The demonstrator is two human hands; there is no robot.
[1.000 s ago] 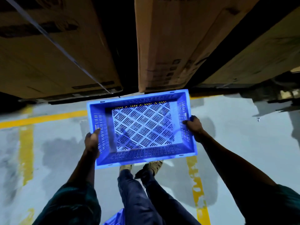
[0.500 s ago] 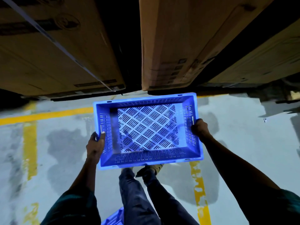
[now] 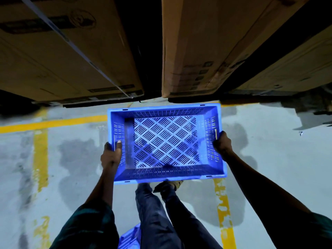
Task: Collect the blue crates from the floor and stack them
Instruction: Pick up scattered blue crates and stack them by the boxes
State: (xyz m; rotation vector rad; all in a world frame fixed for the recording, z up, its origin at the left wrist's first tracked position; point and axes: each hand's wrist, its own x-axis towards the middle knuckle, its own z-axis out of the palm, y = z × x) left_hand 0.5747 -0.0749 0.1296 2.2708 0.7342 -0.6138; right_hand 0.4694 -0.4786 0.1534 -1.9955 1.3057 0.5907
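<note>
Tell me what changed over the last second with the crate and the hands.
The blue crate drifted slightly right and lower in view, carried along. Nothing was grasped or released: the left hand and right hand still grip its short sides. The cardboard boxes and yellow floor lines stayed put.

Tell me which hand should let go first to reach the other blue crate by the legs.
Left, probably. The second crate shows at the bottom edge just left of the legs, nearer the left hand. The right hand grips the far side of the held crate and would have to cross the body.
</note>
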